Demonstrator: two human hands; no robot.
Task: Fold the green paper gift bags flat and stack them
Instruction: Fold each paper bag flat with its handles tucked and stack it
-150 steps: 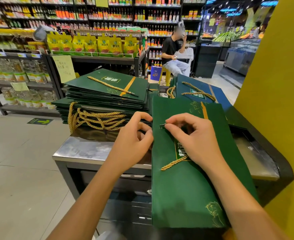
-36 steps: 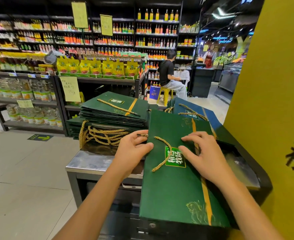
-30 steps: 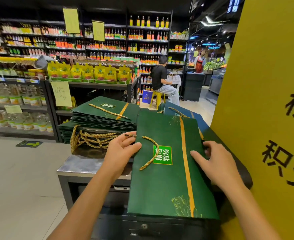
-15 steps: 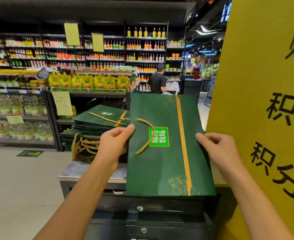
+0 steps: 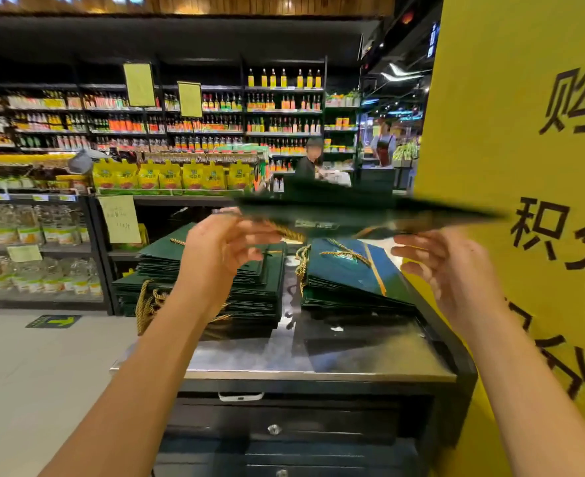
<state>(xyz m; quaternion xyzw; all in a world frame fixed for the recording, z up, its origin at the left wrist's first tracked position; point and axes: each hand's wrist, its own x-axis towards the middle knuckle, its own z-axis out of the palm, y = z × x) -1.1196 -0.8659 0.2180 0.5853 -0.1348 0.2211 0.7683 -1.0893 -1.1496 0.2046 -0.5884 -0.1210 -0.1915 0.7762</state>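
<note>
A: What is at the left?
B: Some yellow pouches [image 5: 170,175] on a shelf, their print too small to read. On the steel counter [image 5: 353,356] a stack of green bags [image 5: 256,297] lies flat, with gold rope handles.
A: And the left hand [image 5: 222,249]?
B: It pinches the left end of one green bag [image 5: 353,210], held level above the counter. The bag is blurred and its label is unreadable.
A: Further right?
B: A second stack [image 5: 346,273], then the right hand [image 5: 456,270], fingers spread beneath the bag. Whether they touch it, I cannot tell. The yellow pillar [image 5: 490,115] shows black "购" and "积".
</note>
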